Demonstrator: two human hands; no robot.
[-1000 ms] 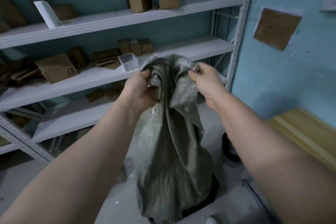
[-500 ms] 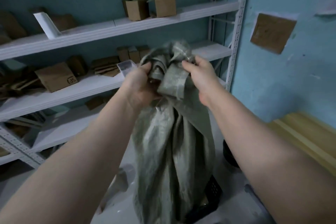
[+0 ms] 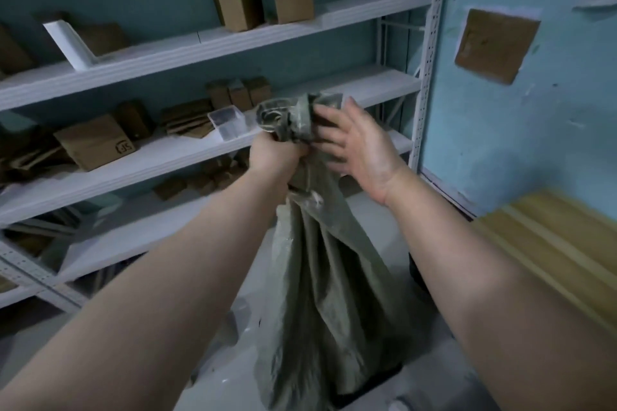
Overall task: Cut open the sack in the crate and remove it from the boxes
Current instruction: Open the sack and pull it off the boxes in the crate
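Note:
A grey-green woven sack hangs long and limp in front of me, its top bunched into a wad. My left hand is clenched around that bunched top and holds the sack up at chest height. My right hand is beside the wad with fingers spread, fingertips touching the fabric but not gripping it. The sack's lower end drops toward a dark crate on the floor, of which only a black edge shows. The crate's contents are hidden behind the sack.
White metal shelving with several small cardboard boxes and a clear plastic tub stands straight ahead. A light blue wall is to the right, with wooden planks below it. The floor is pale grey.
My right hand has let go of the sack's top and opened its fingers. My left hand has gathered the top into one bunch and keeps holding it up.

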